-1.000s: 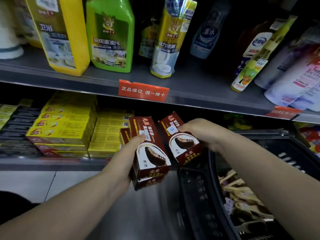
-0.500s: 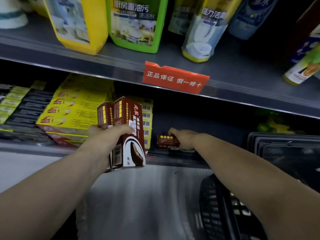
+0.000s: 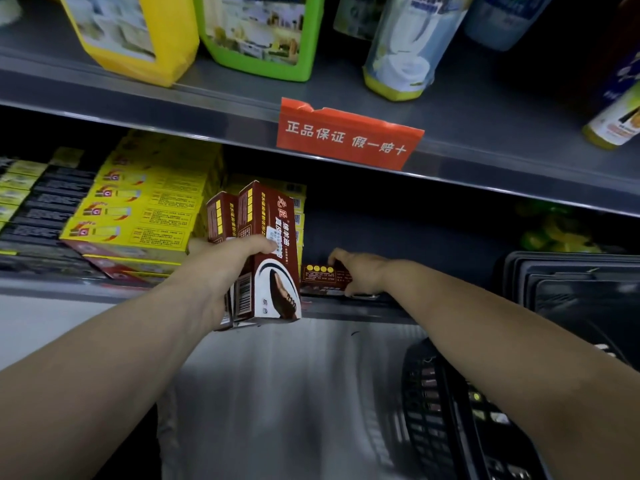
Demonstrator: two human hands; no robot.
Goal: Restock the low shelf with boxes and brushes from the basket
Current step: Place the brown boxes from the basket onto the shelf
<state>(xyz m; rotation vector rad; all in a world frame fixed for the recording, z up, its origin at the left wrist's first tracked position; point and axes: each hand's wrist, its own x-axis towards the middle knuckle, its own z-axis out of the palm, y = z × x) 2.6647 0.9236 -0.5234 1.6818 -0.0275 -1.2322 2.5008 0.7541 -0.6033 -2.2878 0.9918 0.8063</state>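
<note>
My left hand (image 3: 221,271) grips two upright brown shoe-polish boxes (image 3: 273,258) side by side, held just in front of the low shelf (image 3: 346,311). Another brown box (image 3: 320,277) lies flat on the low shelf, in the dark gap to the right of the yellow boxes. My right hand (image 3: 360,273) rests on that flat box, with fingers over its top and the thumb at its near edge. The black basket (image 3: 436,403) stands on the floor at lower right; its contents are hidden from here.
Stacks of yellow boxes (image 3: 138,216) and black-and-yellow boxes (image 3: 31,209) fill the low shelf's left side. Cleaner bottles (image 3: 256,32) stand on the upper shelf, which carries a red tag (image 3: 346,136). Stacked black trays (image 3: 571,289) sit at right. Green packs (image 3: 550,233) lie deep on the low shelf.
A second ago both hands held brown boxes over the basket. My right hand has since laid its box flat on the low shelf, and my left hand has carried its boxes up to the shelf front.
</note>
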